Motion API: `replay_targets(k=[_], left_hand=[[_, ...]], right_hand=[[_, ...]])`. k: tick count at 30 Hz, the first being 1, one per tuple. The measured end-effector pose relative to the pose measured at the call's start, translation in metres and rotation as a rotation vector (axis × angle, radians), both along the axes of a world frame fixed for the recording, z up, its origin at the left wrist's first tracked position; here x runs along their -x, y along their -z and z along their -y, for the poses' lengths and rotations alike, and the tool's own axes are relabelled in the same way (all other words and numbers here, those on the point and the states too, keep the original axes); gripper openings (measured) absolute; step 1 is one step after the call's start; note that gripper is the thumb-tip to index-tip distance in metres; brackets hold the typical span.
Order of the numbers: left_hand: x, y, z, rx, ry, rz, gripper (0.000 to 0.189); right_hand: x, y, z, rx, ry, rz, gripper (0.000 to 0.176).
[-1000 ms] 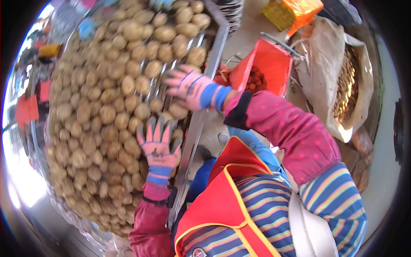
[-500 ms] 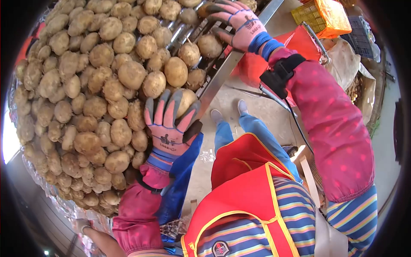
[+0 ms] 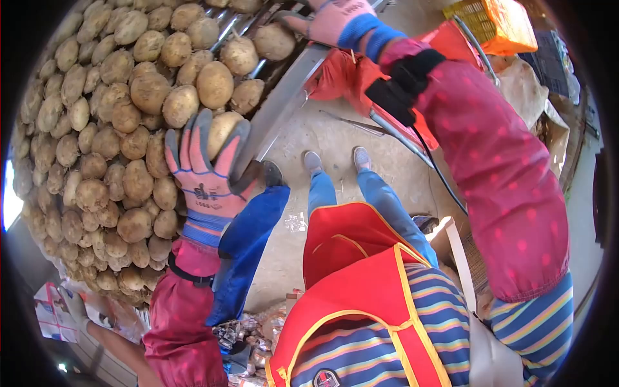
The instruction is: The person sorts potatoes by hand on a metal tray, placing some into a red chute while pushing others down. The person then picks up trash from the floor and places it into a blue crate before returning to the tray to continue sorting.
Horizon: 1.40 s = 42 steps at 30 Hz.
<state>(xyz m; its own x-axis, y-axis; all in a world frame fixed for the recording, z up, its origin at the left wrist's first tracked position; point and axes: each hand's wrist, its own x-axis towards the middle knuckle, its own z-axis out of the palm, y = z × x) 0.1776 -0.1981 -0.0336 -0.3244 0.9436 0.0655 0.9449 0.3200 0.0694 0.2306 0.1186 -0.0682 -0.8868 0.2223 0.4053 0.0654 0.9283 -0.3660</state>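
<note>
My left hand, in a pink glove with grey fingertips, lies with fingers spread on the near edge of a big heap of potatoes. One potato sits between its fingers and thumb, against the metal rail. Farther up, my right hand, gloved the same way, is over the rail beside a larger potato. Its thumb is stretched out; the other fingers are partly cut off by the top edge. Metal rollers show between the potatoes there.
Red sacking hangs by a metal frame bar on the right. Behind stand a yellow crate and a dark crate. Another person's blue trouser leg is beside my left arm; a gloved hand shows lower left.
The view has shifted, so the potatoes, rail and both hands appear farther left. My right hand is now higher and partly out of view. My left hand stays by the same potato.
</note>
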Motion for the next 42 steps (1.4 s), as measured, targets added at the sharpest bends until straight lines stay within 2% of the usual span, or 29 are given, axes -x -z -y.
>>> replay_targets(k=[2,3,5,7,9,11,13,15,17,19,20,21,23,24,26,27,28,29,30,33,34,35,37,38,40,41,42], left_hand=[[0.003,0.003,0.003,-0.031,-0.009,-0.017,0.078],[0.006,0.004,0.005,-0.048,0.025,-0.025,0.078],[0.008,0.005,0.007,-0.056,0.026,-0.033,0.086],[0.009,0.011,0.012,-0.084,0.074,-0.045,0.09],[0.014,0.019,0.017,-0.24,0.045,-0.099,0.087],[0.019,0.02,0.024,-0.271,0.221,-0.139,0.083],[0.023,0.02,0.022,-0.305,0.389,-0.182,0.08],[0.02,0.016,0.015,-0.153,0.384,-0.195,0.072],[0.013,0.012,0.01,-0.174,0.429,-0.157,0.068],[0.016,0.013,0.009,-0.111,0.401,-0.21,0.068],[0.021,0.013,0.009,-0.083,0.419,-0.259,0.072],[0.022,0.014,0.007,-0.101,0.459,-0.258,0.072],[0.018,0.009,0.003,-0.031,0.399,-0.314,0.068],[0.011,0.001,-0.001,0.009,0.433,-0.324,0.069],[0.028,0.011,-0.003,-0.003,0.456,-0.373,0.069],[0.034,0.018,-0.005,0.003,0.44,-0.427,0.069],[0.035,0.021,-0.006,-0.021,0.484,-0.416,0.069],[0.037,0.022,-0.006,0.042,0.403,-0.469,0.07],[0.039,0.023,-0.006,0.108,0.315,-0.524,0.071],[0.036,0.021,-0.012,0.098,0.362,-0.561,0.078],[0.027,0.016,-0.011,0.188,0.333,-0.605,0.075],[0.018,0.012,-0.012,0.186,0.355,-0.608,0.075],[0.007,0.008,-0.017,0.562,0.162,-0.806,0.074],[0.008,0.011,-0.02,0.595,0.156,-0.796,0.074],[0.02,0.023,-0.017,0.602,0.193,-0.82,0.076],[-0.001,0.015,-0.023,0.616,0.216,-0.839,0.079],[-0.024,0.004,-0.021,0.754,0.191,-0.891,0.086]], right_hand=[[-0.004,0.001,-0.001,-0.009,0.001,-0.019,0.04],[-0.003,0.013,0.008,0.202,0.122,0.085,0.042],[-0.043,0.007,0.028,0.207,0.083,-0.164,0.043],[-0.108,-0.005,0.059,0.28,0.045,-0.246,0.043],[-0.19,-0.032,0.096,0.306,0.083,-0.268,0.042],[-0.275,-0.05,0.131,0.365,0.237,-0.129,0.039],[-0.35,-0.056,0.182,0.457,0.563,0.002,0.037],[-0.405,-0.059,0.233,0.64,0.873,-0.026,0.036],[-0.444,-0.056,0.278,0.771,1.138,-0.038,0.034],[-0.49,-0.021,0.334,0.887,1.368,-0.042,0.033],[-0.518,0.011,0.37,0.924,1.451,-0.011,0.032],[-0.546,0.061,0.421,1.054,1.628,-0.08,0.03],[-0.563,0.087,0.484,1.315,1.752,-0.018,0.03],[-0.569,0.089,0.515,1.304,1.741,0.187,0.036],[-0.583,0.115,0.592,1.605,1.883,0.549,0.053],[-0.584,0.123,0.628,1.658,1.895,0.585,0.053],[-0.575,0.119,0.651,1.72,2.012,0.542,0.051],[-0.574,0.117,0.666,1.884,2.019,0.482,0.051],[-0.569,0.121,0.684,1.918,2.047,0.356,0.052],[-0.559,0.116,0.698,1.998,2.086,0.126,0.053],[-0.554,0.114,0.694,2.049,2.071,0.045,0.053],[-0.551,0.117,0.695,2.061,2.084,0.027,0.053],[-0.547,0.123,0.693,1.831,1.967,0.054,0.05],[-0.547,0.105,0.676,1.876,1.953,0.003,0.048],[-0.548,0.111,0.679,1.877,1.975,-0.08,0.048],[-0.548,0.114,0.684,1.87,1.987,-0.148,0.048],[-0.547,0.117,0.69,1.879,1.998,-0.178,0.048]])
